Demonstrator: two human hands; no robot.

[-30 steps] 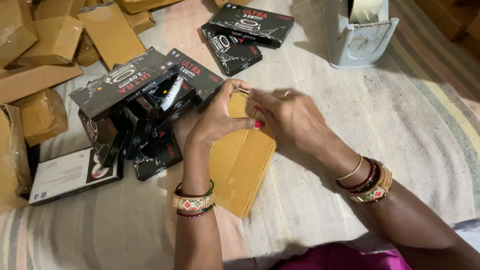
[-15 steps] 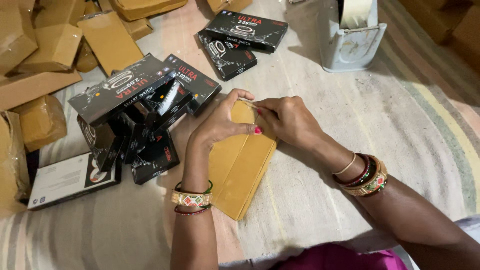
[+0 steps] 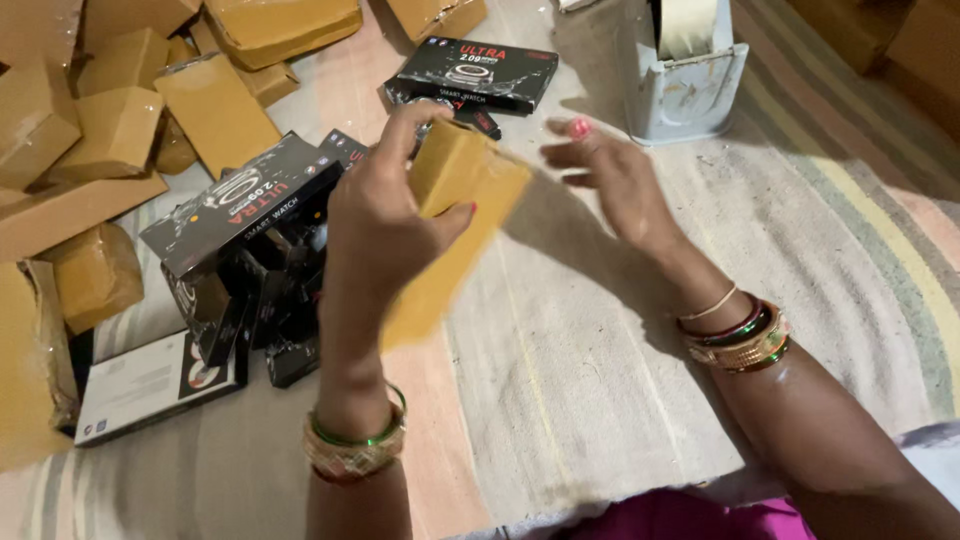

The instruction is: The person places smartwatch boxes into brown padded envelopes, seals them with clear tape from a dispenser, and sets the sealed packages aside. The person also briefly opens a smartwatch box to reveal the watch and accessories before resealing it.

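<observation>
**Parcel gripped in left hand, right hand clear**

A brown parcel (image 3: pixel 455 215) is held up off the mat (image 3: pixel 600 380) in the left hand (image 3: pixel 385 225), fingers curled over its upper end, thumb pressed to its face. Its long axis is tilted, top toward the tape dispenser (image 3: pixel 685 75). The right hand (image 3: pixel 610 175) is held just beside it, apart, fingers loosely spread and pinching nothing.

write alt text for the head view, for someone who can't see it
The left hand holds a tan paper-wrapped parcel lifted above a striped mat, while the right hand hovers open beside it, not touching. Black product boxes and more tan parcels lie to the left; a grey tape dispenser stands behind.
</observation>
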